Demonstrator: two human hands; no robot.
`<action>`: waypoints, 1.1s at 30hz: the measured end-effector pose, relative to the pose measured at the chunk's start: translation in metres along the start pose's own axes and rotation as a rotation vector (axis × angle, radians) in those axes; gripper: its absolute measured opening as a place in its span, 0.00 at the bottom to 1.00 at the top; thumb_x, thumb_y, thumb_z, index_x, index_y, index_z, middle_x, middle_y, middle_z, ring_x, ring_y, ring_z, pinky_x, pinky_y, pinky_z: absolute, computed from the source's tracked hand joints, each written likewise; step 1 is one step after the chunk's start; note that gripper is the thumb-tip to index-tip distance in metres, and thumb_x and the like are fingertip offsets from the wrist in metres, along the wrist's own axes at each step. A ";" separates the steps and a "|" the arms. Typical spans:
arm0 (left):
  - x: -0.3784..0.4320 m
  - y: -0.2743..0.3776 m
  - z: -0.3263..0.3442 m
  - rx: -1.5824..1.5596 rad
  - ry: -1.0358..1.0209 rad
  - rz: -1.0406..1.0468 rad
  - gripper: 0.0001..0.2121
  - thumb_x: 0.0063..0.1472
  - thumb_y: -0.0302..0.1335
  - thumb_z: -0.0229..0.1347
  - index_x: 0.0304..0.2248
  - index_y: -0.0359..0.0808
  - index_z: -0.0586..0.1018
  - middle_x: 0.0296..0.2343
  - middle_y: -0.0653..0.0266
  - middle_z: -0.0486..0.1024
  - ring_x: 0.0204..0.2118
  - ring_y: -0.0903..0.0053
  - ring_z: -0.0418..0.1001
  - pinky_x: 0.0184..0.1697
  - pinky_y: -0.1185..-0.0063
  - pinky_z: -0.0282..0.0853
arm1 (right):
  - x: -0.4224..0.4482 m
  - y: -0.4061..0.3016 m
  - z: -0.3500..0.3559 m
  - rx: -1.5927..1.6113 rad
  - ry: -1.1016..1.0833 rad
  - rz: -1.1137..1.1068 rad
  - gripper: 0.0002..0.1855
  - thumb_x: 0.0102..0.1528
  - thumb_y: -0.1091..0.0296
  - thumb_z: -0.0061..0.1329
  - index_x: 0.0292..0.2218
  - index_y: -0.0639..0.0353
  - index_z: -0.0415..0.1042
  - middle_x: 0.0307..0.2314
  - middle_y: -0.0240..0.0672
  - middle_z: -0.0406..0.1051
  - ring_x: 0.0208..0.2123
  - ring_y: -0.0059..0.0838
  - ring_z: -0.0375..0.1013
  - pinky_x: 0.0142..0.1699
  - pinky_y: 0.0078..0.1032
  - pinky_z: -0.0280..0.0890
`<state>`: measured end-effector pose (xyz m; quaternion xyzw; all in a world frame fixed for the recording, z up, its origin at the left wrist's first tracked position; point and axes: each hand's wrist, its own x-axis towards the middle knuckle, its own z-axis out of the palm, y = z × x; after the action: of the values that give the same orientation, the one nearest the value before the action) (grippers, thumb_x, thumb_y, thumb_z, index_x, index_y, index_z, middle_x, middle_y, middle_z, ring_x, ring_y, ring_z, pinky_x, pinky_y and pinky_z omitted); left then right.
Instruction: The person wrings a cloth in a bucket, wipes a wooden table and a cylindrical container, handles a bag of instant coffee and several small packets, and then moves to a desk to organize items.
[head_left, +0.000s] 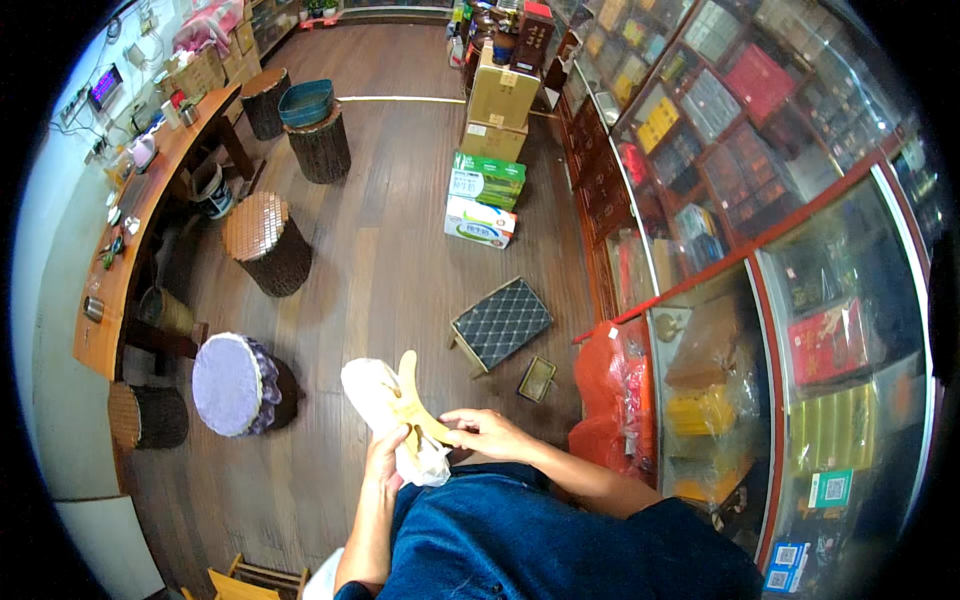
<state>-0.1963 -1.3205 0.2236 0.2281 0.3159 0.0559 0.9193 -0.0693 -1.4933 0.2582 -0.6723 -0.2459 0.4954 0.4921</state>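
Note:
A yellow banana peel or peeled banana (409, 382), I cannot tell which, curves up and away from between my hands. My left hand (387, 452) holds a crumpled white plastic bag or wrapper (369, 386) with yellow showing in its folds. My right hand (484, 433) pinches the lower right end of the yellow piece with thumb and fingers. Both hands are close together in front of my dark blue shirt. The white wrapping bulges out beyond my left hand and hangs below it.
Ahead on the wooden floor stand a padded stool (502, 324), a small tray-like box (537, 378) and stacked cartons (480, 221). Left are a purple-covered stool (231, 385), log stools (271, 247) and a long wooden counter (135, 217). Glass display cabinets (716, 277) line the right.

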 end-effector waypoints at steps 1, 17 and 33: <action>0.011 0.022 0.008 0.035 -0.006 -0.007 0.25 0.52 0.22 0.56 0.50 0.29 0.66 0.41 0.56 0.72 0.42 0.66 0.73 0.46 0.70 0.71 | 0.017 -0.005 -0.001 -0.002 -0.011 0.027 0.21 0.59 0.66 0.46 0.51 0.66 0.64 0.31 0.29 0.71 0.32 0.16 0.68 0.38 0.19 0.65; 0.167 0.244 -0.066 -0.084 0.144 0.301 0.26 0.57 0.39 0.56 0.51 0.34 0.65 0.41 0.60 0.72 0.41 0.69 0.73 0.44 0.70 0.71 | 0.337 -0.138 -0.010 -0.286 -0.322 -0.207 0.23 0.56 0.60 0.47 0.49 0.65 0.66 0.33 0.44 0.74 0.32 0.25 0.72 0.39 0.26 0.65; 0.241 0.383 -0.153 -0.402 0.468 0.518 0.17 0.54 0.28 0.54 0.43 0.27 0.72 0.35 0.54 0.76 0.35 0.64 0.76 0.42 0.69 0.73 | 0.571 -0.213 0.040 0.039 -0.586 -0.007 0.20 0.60 0.69 0.43 0.53 0.66 0.62 0.27 0.27 0.67 0.27 0.14 0.65 0.35 0.14 0.64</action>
<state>-0.0818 -0.8613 0.1579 0.0969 0.4316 0.3970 0.8042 0.1493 -0.9253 0.2075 -0.4902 -0.3704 0.6713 0.4146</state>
